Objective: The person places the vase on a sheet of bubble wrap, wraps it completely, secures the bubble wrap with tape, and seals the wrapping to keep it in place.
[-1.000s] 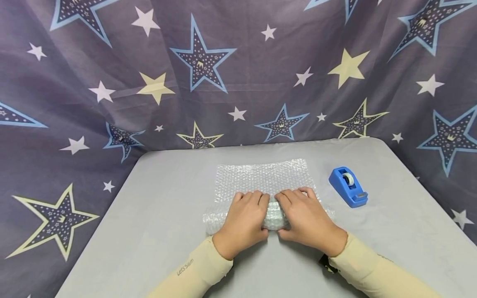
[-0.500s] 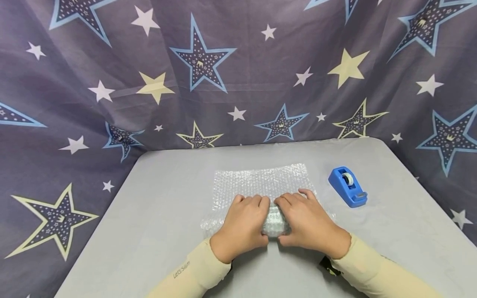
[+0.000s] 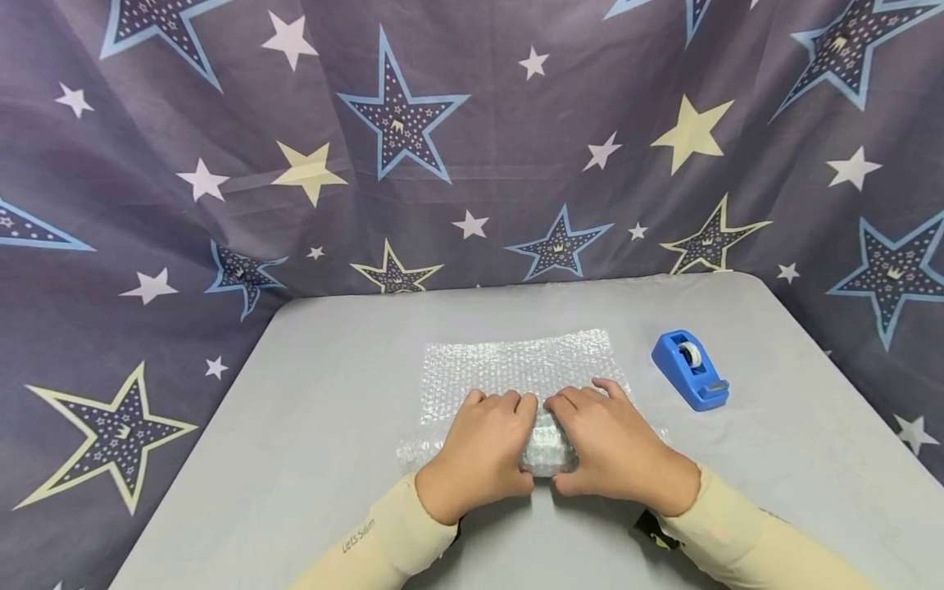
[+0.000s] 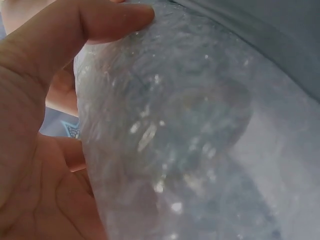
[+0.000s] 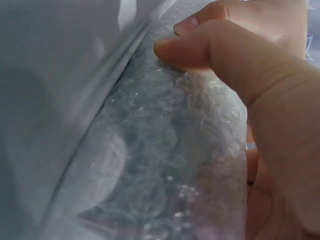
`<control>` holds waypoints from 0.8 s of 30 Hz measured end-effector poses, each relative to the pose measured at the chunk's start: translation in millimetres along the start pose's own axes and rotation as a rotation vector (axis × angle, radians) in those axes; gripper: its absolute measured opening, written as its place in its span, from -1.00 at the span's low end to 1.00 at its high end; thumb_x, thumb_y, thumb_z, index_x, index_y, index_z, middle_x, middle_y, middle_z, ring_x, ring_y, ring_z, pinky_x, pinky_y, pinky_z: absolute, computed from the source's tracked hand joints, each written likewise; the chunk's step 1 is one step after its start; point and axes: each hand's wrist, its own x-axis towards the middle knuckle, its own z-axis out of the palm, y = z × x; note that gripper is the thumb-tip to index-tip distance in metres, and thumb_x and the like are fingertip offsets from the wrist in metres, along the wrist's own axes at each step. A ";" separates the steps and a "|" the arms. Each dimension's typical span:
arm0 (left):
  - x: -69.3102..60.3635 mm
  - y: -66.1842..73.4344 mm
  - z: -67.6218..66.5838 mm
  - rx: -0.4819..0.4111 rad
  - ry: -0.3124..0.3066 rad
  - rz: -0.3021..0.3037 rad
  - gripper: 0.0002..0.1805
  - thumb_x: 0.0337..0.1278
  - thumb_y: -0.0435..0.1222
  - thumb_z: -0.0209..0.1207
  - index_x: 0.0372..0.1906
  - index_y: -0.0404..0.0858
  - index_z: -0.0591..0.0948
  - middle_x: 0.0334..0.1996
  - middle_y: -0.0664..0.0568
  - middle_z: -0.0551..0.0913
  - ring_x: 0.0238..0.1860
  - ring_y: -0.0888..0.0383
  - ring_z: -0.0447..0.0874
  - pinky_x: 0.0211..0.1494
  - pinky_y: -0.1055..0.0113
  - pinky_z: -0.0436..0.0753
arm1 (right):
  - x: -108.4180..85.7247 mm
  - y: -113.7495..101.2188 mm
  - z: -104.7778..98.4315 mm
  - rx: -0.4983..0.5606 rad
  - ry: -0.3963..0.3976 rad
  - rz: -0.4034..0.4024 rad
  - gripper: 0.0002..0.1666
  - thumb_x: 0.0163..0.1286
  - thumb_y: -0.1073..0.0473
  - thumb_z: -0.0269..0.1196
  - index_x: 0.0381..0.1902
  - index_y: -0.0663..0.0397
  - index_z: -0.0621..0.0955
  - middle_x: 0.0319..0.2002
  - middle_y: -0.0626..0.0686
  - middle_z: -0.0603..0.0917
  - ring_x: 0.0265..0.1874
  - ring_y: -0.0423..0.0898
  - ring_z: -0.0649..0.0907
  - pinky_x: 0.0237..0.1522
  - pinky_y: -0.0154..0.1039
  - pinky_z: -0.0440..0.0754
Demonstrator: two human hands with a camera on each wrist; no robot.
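A bundle of clear bubble wrap (image 3: 547, 449) lies crosswise near the middle of the table, with something pale greenish inside that the layers blur. Its flat sheet (image 3: 516, 365) spreads out behind it. My left hand (image 3: 483, 451) grips the bundle left of centre, thumb on the near side and fingers over the top. Close beside it, my right hand (image 3: 610, 447) grips the right part in the same way. In the left wrist view the thumb (image 4: 117, 22) presses on the wrap (image 4: 145, 130). The right wrist view likewise has the thumb (image 5: 187, 50) against the wrap (image 5: 160, 145).
A blue tape dispenser (image 3: 689, 370) with a roll of tape stands right of the sheet. Grey cloth covers the table (image 3: 332, 385). A dark curtain (image 3: 487, 147) with stars hangs behind the table's far edge.
Both hands and the bundle have moved a little toward the person. The sheet's far edge has come nearer too. The tape dispenser stays where it was.
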 end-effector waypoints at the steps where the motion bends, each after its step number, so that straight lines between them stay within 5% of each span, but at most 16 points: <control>1: 0.3 0.0 0.5 0.000 0.001 -0.002 -0.32 -0.62 -0.03 0.54 -0.18 -0.13 0.51 -0.39 0.14 0.58 -0.46 0.16 0.61 -0.33 0.26 0.27 | 0.1 0.6 0.2 -0.001 -0.002 0.001 0.00 -0.33 -0.30 0.56 0.09 0.08 0.64 -0.06 -0.04 0.71 -0.03 -0.05 0.70 0.27 0.30 0.42; 24: 3.8 -6.6 11.1 -0.011 0.033 -0.028 -0.31 -0.57 0.01 0.50 -0.13 -0.11 0.52 -0.35 0.14 0.60 -0.39 0.14 0.65 -0.22 0.20 0.37 | 0.5 7.8 3.5 -0.015 0.001 -0.017 0.13 -0.29 -0.32 0.63 0.22 0.11 0.54 0.04 0.02 0.71 0.08 0.04 0.66 0.40 0.39 0.26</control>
